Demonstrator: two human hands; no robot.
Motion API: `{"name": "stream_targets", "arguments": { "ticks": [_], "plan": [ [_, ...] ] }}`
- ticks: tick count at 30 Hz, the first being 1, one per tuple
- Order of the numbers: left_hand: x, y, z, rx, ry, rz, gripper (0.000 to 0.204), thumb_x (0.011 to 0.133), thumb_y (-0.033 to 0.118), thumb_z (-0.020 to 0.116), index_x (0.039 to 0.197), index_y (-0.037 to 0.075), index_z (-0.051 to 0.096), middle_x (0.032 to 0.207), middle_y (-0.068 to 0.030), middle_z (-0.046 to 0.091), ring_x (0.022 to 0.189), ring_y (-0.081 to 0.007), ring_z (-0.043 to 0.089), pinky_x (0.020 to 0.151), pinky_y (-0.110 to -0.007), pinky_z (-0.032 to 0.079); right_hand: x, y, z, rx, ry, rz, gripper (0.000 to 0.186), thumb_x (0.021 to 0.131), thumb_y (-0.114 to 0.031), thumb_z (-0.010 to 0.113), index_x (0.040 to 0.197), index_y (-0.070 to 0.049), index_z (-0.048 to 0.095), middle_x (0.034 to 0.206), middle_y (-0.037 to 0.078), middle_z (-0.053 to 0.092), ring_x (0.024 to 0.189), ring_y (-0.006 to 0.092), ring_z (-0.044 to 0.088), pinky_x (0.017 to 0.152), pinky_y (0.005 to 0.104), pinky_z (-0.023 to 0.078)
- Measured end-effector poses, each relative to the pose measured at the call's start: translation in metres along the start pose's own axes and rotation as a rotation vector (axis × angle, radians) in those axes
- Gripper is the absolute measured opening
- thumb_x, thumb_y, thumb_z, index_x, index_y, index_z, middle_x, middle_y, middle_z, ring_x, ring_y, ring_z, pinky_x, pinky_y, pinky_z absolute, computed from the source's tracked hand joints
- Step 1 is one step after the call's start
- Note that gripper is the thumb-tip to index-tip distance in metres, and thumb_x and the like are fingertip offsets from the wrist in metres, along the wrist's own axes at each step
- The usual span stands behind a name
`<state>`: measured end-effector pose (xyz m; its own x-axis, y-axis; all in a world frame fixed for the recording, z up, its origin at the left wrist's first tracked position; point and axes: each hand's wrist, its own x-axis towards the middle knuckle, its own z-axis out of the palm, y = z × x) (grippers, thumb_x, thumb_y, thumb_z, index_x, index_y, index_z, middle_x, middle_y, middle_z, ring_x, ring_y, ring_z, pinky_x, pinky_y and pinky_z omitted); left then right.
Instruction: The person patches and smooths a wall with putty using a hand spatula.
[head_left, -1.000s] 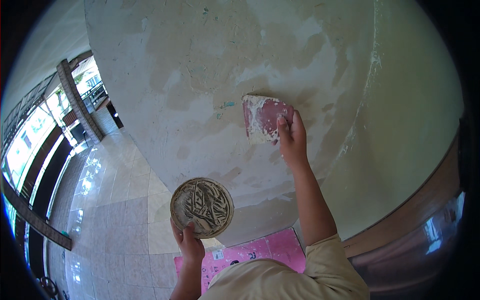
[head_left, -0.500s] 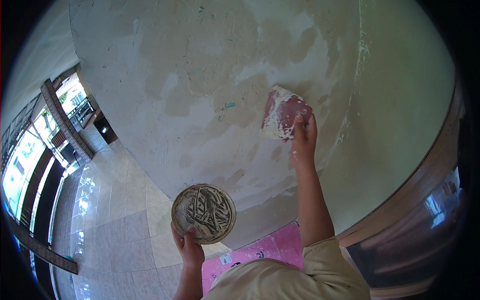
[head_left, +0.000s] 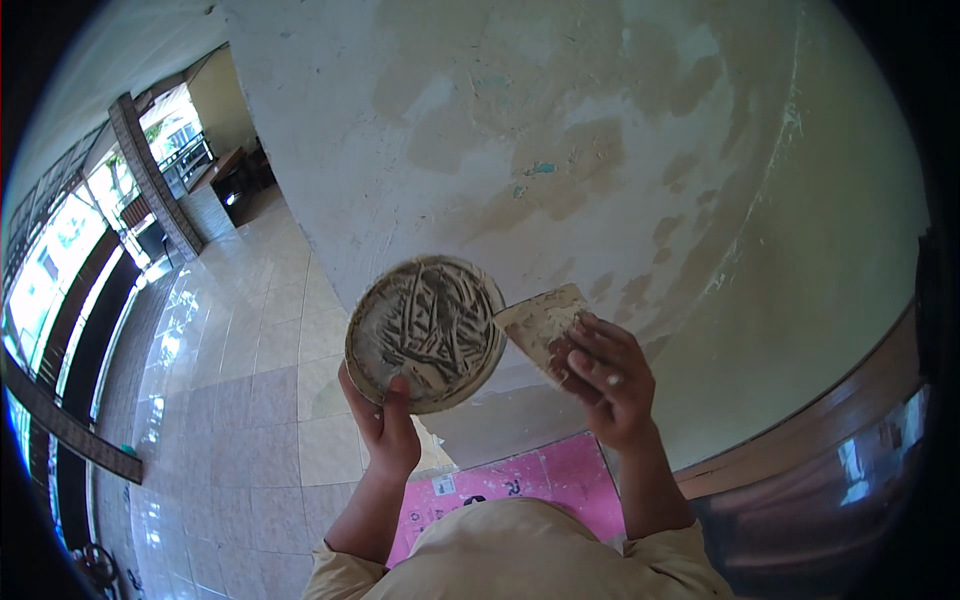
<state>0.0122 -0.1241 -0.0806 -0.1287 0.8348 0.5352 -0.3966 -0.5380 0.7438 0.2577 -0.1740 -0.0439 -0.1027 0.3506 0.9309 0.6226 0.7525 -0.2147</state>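
My left hand [head_left: 388,425] grips the lower rim of a round, shallow dish [head_left: 430,330], its thumb over the edge. Grey-white putty is smeared in streaks across the dish's dark inside. In my right hand [head_left: 618,385] is a flat, four-sided putty scraper [head_left: 545,328], crusted with pale putty. Its left corner meets or nearly meets the dish's right rim; I cannot tell if they touch. Beyond both hands stands the wall [head_left: 560,190], patched with damp beige and whitish putty and a few bluish-green spots.
A pink sheet [head_left: 560,485] spattered with white lies at the wall's foot. Shiny floor tiles [head_left: 240,400] stretch to the left, toward a pillar [head_left: 155,175] and a dark bench or table [head_left: 230,185]. A brown wooden edge with a dark glossy panel [head_left: 810,500] is at lower right.
My right hand has brought the scraper down and left, off the wall to the dish, and turned it. My left hand has raised the dish. The view has shifted left.
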Motion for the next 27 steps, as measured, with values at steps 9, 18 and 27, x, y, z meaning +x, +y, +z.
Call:
{"name": "stream_targets", "arguments": {
  "ticks": [9, 18, 27],
  "plan": [
    [0.003, -0.007, 0.050, 0.254, 0.037, 0.383, 0.052, 0.092, 0.000, 0.041, 0.136, -0.004, 0.014, 0.133, -0.0211, 0.035, 0.122, -0.0250, 0.037, 0.103, -0.036, 0.029, -0.004, -0.003, 0.031, -0.389, -0.075, 0.035, 0.043, 0.078, -0.008, 0.059, 0.119, -0.021, 0.063, 0.131, 0.012, 0.052, 0.120, 0.0368, 0.045, 0.101, 0.0460, 0.038],
    [-0.007, -0.022, 0.063, 0.408, 0.025, 0.462, 0.057, 0.091, -0.001, 0.041, 0.135, -0.005, 0.005, 0.131, -0.0265, 0.034, 0.121, -0.0295, 0.039, 0.101, -0.039, 0.033, 0.018, 0.007, 0.043, -0.386, -0.103, 0.058, 0.043, 0.081, -0.012, 0.057, 0.123, -0.022, 0.060, 0.135, 0.011, 0.050, 0.119, 0.0349, 0.043, 0.100, 0.0448, 0.034],
    [0.002, -0.021, 0.066, 0.510, -0.013, 0.496, 0.053, 0.093, 0.002, 0.041, 0.133, -0.005, 0.007, 0.130, -0.0304, 0.034, 0.118, -0.0309, 0.044, 0.097, -0.040, 0.037, 0.042, 0.013, 0.047, -0.358, -0.096, 0.031, 0.043, 0.081, -0.014, 0.057, 0.123, -0.023, 0.061, 0.136, 0.009, 0.049, 0.120, 0.0328, 0.042, 0.100, 0.0450, 0.033]
  ]
}}
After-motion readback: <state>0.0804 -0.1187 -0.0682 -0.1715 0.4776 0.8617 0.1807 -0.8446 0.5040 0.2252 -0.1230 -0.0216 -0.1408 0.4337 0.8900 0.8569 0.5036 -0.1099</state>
